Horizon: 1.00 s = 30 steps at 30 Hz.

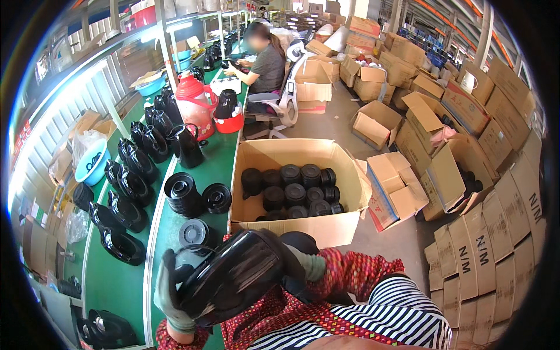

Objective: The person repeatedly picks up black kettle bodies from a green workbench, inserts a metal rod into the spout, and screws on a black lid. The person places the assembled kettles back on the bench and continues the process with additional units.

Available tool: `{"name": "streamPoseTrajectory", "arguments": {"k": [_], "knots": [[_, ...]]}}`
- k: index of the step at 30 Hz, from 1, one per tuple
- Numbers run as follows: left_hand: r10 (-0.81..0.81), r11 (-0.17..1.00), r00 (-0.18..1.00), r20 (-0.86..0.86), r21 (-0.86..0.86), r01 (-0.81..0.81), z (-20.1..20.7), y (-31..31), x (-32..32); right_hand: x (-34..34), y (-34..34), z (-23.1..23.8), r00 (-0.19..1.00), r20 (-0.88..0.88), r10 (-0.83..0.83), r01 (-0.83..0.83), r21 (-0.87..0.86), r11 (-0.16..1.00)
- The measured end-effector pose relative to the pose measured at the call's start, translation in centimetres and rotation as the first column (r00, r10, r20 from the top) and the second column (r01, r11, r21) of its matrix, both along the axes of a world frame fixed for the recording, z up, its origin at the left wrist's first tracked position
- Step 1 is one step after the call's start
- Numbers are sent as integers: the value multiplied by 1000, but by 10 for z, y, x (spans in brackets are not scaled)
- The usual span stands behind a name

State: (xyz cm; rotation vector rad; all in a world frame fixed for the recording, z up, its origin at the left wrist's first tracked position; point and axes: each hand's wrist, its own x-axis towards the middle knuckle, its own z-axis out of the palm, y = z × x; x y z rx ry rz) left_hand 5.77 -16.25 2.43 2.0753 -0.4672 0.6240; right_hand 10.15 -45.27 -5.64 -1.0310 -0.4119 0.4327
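Across my lap lies a large glossy black jug (233, 283), tilted on its side with its ends pointing left and right. My left hand (169, 297), in a pale grey glove, is closed around its left end, thumb upward. My gloved right hand (306, 265) grips the right end; its fingers are partly hidden by the jug and blurred. A dark rounded piece (300, 240) shows beside the right hand, too covered to name. Just beyond the jug, round black lids (193, 232) sit on the green bench, with a stack of black ring-shaped parts (179, 195) behind them.
An open carton (297, 224) full of black round parts stands ahead. Rows of black jugs (131, 184) line the green bench (175, 233) at left, near a red-topped flask (195, 108). A co-worker (265, 67) sits farther along. Cartons (475, 256) are piled at right.
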Motion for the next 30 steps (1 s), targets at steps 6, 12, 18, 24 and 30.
{"name": "streamPoseTrajectory", "arguments": {"k": [6,12,18,24,30], "knots": [[-566,615,750,-343,-781,106,-27,0,10,-2,2,20,707,654,-268,475,-158,866],[-195,970,946,-258,-194,146,-11,2,11,-7,9,20,970,-235,57,42,397,917],[-285,958,948,-141,-68,278,-22,10,9,-7,5,-34,978,-181,104,-33,356,934],[-769,512,485,-416,-855,78,-106,-13,-8,-18,-16,74,346,927,146,334,-267,904],[-800,505,406,-442,-862,56,-108,-32,-8,-6,-9,102,216,955,203,282,-260,924]]}}
